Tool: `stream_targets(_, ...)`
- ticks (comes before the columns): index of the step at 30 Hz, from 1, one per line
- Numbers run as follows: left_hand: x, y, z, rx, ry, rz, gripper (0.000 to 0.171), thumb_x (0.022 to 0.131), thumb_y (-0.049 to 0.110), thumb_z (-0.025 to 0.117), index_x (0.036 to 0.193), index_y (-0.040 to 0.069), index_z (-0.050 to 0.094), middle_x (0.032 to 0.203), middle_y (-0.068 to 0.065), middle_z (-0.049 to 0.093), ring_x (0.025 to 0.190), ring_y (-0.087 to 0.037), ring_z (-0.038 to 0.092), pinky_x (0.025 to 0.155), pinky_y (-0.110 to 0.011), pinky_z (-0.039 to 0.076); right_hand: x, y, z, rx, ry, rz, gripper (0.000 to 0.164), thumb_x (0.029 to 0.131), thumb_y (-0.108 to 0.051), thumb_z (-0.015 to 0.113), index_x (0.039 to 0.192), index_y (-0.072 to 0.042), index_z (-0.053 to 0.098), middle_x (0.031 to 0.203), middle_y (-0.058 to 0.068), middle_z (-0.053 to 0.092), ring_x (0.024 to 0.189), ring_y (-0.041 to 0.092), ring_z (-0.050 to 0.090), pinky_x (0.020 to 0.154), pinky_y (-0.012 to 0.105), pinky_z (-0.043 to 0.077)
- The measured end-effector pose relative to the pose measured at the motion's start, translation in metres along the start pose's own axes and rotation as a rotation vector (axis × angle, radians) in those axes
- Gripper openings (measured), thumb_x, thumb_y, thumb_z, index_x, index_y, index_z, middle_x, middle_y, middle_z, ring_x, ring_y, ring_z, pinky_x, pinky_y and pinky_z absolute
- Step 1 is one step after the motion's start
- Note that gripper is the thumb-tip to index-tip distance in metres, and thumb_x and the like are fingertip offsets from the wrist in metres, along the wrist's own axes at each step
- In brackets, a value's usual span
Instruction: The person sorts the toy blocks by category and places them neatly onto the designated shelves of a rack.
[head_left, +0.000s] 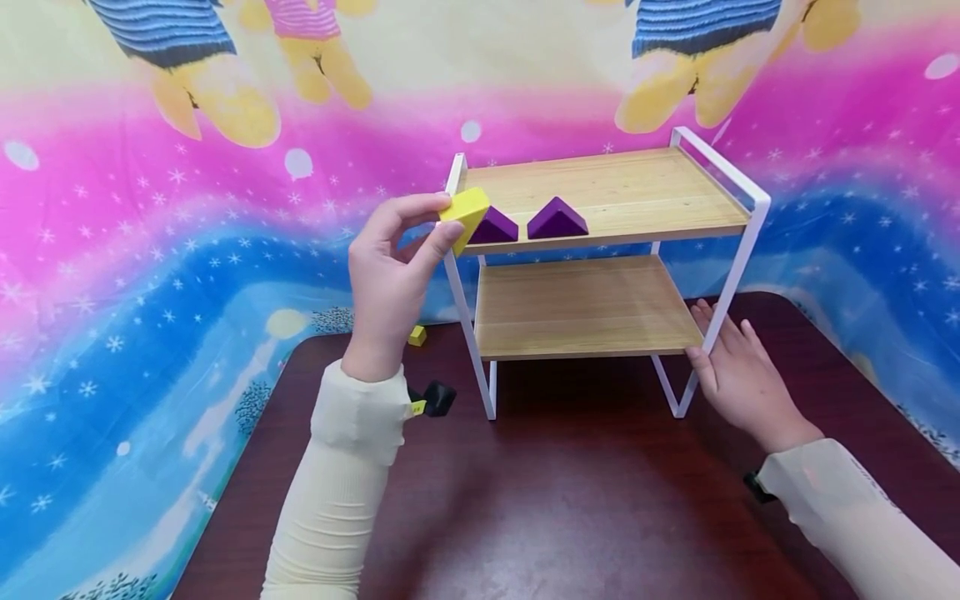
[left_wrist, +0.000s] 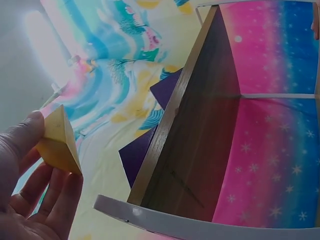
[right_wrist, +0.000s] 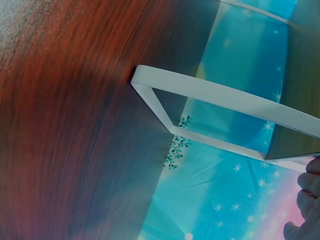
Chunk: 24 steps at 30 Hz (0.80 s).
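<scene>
My left hand (head_left: 390,279) pinches a yellow triangular block (head_left: 467,213) between thumb and fingers, raised beside the top-left corner of a two-tier shelf rack (head_left: 622,179). In the left wrist view that triangular block (left_wrist: 59,142) is clear of the rack. Two purple triangular blocks stand along the front edge of the upper board: one (head_left: 558,220) with its peak up, the other (head_left: 497,227) partly hidden by the yellow one. Against the rack's right white leg, near the lower board, my right hand (head_left: 750,387) rests with fingers extended; only its fingertips show in the right wrist view.
A small yellow block (head_left: 417,336) lies on the dark red-brown table (head_left: 570,508), left of the rack. The rack's white metal legs (head_left: 471,350) stand on the tabletop. Behind hangs a patterned, colourful cloth (head_left: 225,183).
</scene>
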<state>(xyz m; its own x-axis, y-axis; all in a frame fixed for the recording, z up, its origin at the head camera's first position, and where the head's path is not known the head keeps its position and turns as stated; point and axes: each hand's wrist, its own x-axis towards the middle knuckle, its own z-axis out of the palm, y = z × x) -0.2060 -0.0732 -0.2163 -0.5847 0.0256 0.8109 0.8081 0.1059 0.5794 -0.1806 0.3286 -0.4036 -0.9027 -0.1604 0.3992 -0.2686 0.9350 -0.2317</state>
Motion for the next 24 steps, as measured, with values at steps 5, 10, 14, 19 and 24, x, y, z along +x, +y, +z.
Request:
stream_targets(5,0.002,0.003,0.006,-0.006,-0.042,0.031,0.030,0.092,0.005,0.074,0.120,-0.004,0.068,0.119,-0.011,0.066,0.110,-0.019,0.066,0.089,-0.034,0.058,0.000,0.000,0.000,0.000,-0.012,0.004,0.065,0.111,-0.038,0.030,0.160,0.000,0.012,0.165,0.024,0.016,0.154,0.041,0.005,0.123,0.052,-0.009)
stream_targets(10,0.005,0.005,0.012,-0.025,-0.078,0.085,0.031,0.091,0.003,0.075,0.120,-0.006,0.068,0.120,-0.013,0.065,0.113,-0.019,0.064,0.089,-0.034,0.058,0.000,0.000,0.000,0.000,-0.008,0.002,0.065,0.111,-0.039,0.030,0.160,0.000,0.012,0.165,0.025,0.016,0.154,0.041,0.006,0.123,0.052,-0.009)
stream_targets(14,0.008,0.005,0.015,-0.017,-0.100,0.127,0.031,0.091,0.003,0.075,0.120,-0.006,0.068,0.121,-0.015,0.066,0.114,-0.019,0.063,0.091,-0.034,0.058,0.000,0.000,0.001,-0.004,-0.002,-0.004,0.065,0.111,-0.038,0.030,0.160,0.000,0.013,0.165,0.025,0.017,0.154,0.041,0.007,0.123,0.052,-0.008)
stream_targets(19,0.012,0.004,0.021,0.004,-0.126,0.146,0.030,0.091,0.004,0.075,0.118,-0.005,0.070,0.120,-0.015,0.066,0.113,-0.018,0.062,0.091,-0.032,0.057,0.000,0.000,0.000,0.002,0.002,-0.004,0.064,0.111,-0.038,0.030,0.160,0.000,0.014,0.165,0.024,0.017,0.154,0.041,0.007,0.123,0.052,-0.008)
stream_targets(24,0.017,0.006,0.027,0.043,-0.152,0.176,0.030,0.090,0.006,0.076,0.118,-0.004,0.071,0.119,-0.014,0.067,0.110,-0.016,0.063,0.091,-0.030,0.057,0.000,0.000,0.000,0.004,0.011,-0.007,0.065,0.111,-0.039,0.031,0.160,0.000,0.015,0.165,0.025,0.018,0.154,0.040,0.007,0.123,0.052,-0.008)
